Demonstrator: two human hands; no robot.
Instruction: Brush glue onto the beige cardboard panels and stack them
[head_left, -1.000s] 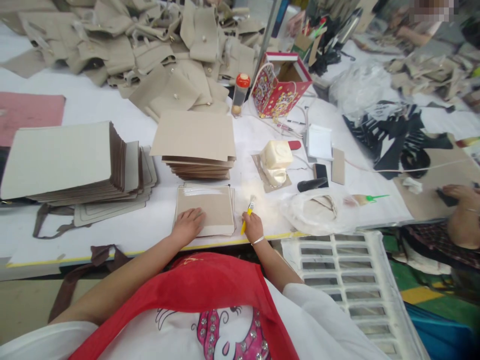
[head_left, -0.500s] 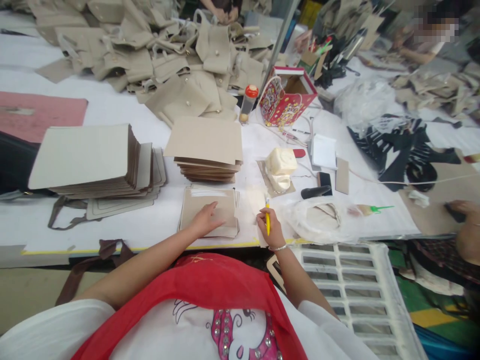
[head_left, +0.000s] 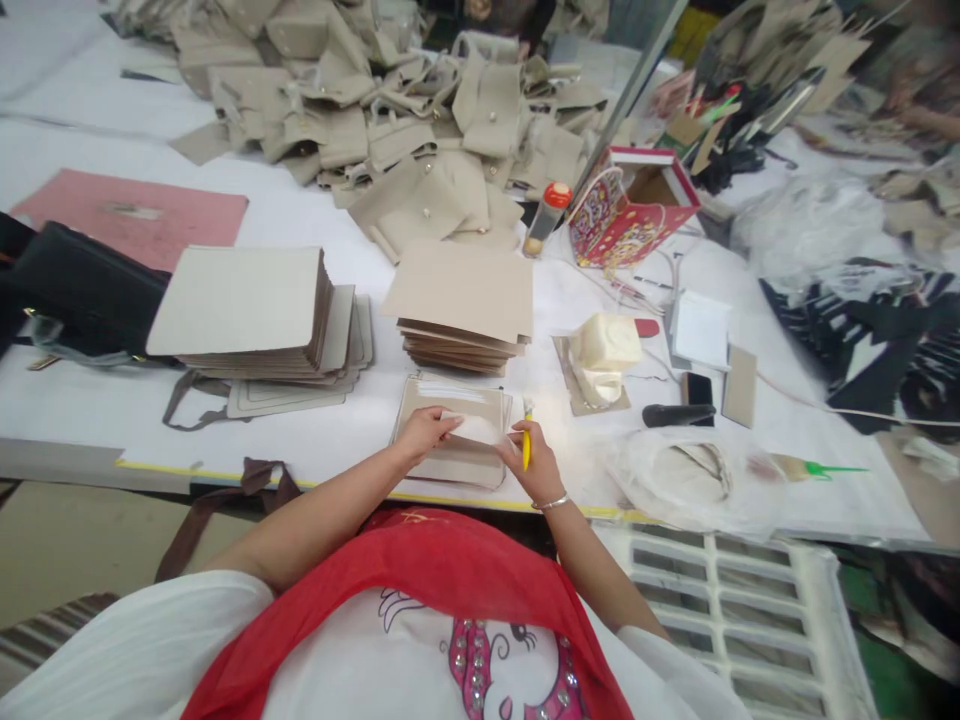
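A pale, thin strip (head_left: 478, 428) stretches between my two hands over a small stack of beige panels (head_left: 450, 468). My left hand (head_left: 426, 436) is closed on the strip's left end, thumb on top. Fingers of my right hand (head_left: 534, 466) pinch at its right end while also gripping a yellow-handled brush (head_left: 526, 450), its whitish tip pointing away from me. White streaks mark the far edge of the top panel. Right of the brush, a cream-coloured block-like container (head_left: 606, 345) stands on a scrap of board (head_left: 570, 385).
Taller stacks of beige panels stand behind (head_left: 465, 285) and to the left (head_left: 240, 300). Farther back lie heaped beige bag pieces (head_left: 450, 120), a red-capped bottle (head_left: 549, 215) and a red paper bag (head_left: 637, 210). A clear plastic bag (head_left: 637, 475) and a phone (head_left: 699, 395) lie right.
My left hand has gone from spread fingers over the panel to gripping a pale strip. My right hand, still with the brush, has come in to the strip's other end. The view has shifted left.
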